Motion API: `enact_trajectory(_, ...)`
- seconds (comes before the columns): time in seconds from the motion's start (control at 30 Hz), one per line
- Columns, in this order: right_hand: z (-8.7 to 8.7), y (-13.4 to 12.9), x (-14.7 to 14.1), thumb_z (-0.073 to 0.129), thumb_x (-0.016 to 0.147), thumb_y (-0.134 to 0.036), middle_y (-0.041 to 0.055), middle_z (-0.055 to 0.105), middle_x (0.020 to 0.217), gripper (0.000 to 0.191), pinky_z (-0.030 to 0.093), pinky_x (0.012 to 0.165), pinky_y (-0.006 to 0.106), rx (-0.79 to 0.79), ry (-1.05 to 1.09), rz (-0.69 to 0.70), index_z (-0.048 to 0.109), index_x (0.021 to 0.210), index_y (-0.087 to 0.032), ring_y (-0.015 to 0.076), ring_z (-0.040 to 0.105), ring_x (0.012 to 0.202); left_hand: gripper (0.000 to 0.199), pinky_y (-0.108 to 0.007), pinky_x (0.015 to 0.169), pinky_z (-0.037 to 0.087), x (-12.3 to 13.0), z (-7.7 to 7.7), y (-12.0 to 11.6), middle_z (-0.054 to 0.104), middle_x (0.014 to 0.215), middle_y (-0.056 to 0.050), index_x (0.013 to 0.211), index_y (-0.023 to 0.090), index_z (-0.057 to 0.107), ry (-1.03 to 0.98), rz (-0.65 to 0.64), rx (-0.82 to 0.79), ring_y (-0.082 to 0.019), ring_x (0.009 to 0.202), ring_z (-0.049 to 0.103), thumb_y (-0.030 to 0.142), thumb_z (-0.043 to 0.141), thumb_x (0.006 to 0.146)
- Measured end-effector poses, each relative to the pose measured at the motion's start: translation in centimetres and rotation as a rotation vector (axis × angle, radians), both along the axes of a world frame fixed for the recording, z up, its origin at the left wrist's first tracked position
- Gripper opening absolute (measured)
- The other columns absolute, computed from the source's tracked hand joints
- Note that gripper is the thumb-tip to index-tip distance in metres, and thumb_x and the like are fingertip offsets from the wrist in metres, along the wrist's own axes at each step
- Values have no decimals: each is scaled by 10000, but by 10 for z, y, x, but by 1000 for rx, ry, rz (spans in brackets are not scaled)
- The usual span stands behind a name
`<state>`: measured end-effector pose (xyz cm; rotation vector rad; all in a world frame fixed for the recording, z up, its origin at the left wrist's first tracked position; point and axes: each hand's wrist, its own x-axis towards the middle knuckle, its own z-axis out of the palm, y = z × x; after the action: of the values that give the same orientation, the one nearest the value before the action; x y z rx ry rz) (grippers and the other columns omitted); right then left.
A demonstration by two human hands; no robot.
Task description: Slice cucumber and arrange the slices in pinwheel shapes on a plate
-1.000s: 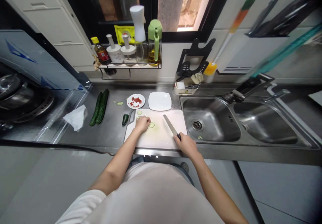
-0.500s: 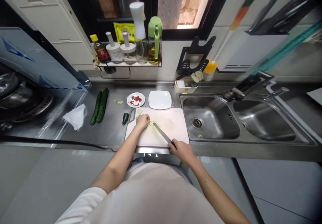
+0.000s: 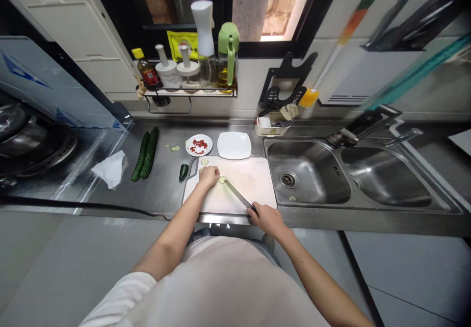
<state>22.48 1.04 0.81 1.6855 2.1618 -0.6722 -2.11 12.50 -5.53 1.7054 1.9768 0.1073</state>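
Observation:
My right hand (image 3: 268,219) is closed round the black handle of a kitchen knife (image 3: 238,194), whose blade slants up and left over the white cutting board (image 3: 257,185). The knife tip is at a pale cucumber slice (image 3: 222,180) lying on the board. Just left of that slice, my left hand (image 3: 208,176) rests on the board with its fingers curled in. What lies under those fingers is hidden. Another cucumber slice (image 3: 204,162) is near the board's upper left corner. A dark green cucumber end (image 3: 183,172) sits beside the board's grey handle.
Two whole cucumbers (image 3: 145,155) and a crumpled white tissue (image 3: 110,169) lie to the left. Behind the board stand a plate of chopped red pieces (image 3: 199,145) and a white square plate (image 3: 234,145). A double sink (image 3: 309,170) adjoins the right side, below the faucet (image 3: 362,127).
The view has shifted very slightly. Both hands, the knife and the slice by its tip stay practically where they were.

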Motion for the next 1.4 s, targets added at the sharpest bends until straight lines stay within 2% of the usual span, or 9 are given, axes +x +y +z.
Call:
enact_trajectory(0.4,0,1,-9,278,1004,-389,139,696,1014,353,395,760,308,-73,-29,28,545,1117,-188,260,649,1003,92,-362,939,380,-2,-2,0,719,982,-29,848,244,670,-18,8,9,-223,1032,583,263,629,768)
enact_trajectory(0.57,-1,5,-8,286,997,-393,141,697,1022,351,397,742,310,-70,-16,35,552,1104,-189,266,652,988,78,-391,949,372,-2,-1,1,718,989,-36,837,235,663,-30,9,6,-240,1044,575,253,628,770)
enact_trajectory(0.83,-3,13,-7,323,993,-414,133,697,1029,335,392,747,301,-85,-10,35,558,1087,-195,258,651,990,88,-371,935,386,-3,-5,1,722,975,-30,843,245,676,-29,10,17,-226,1015,584,264,633,768)
enact_trajectory(1.17,4,23,-17,338,986,-403,150,687,1087,343,405,774,308,-92,-12,74,561,1128,-185,258,640,1033,82,-394,962,359,-4,-4,1,708,1010,-30,851,244,673,-49,13,3,-235,1054,573,260,633,781)
enact_trajectory(1.4,12,24,-23,347,985,-390,163,676,1118,338,407,805,324,-110,-19,53,569,1130,-180,269,633,1050,86,-366,958,361,-5,-6,1,713,995,-23,841,245,669,-58,29,8,-219,1043,584,255,650,758)
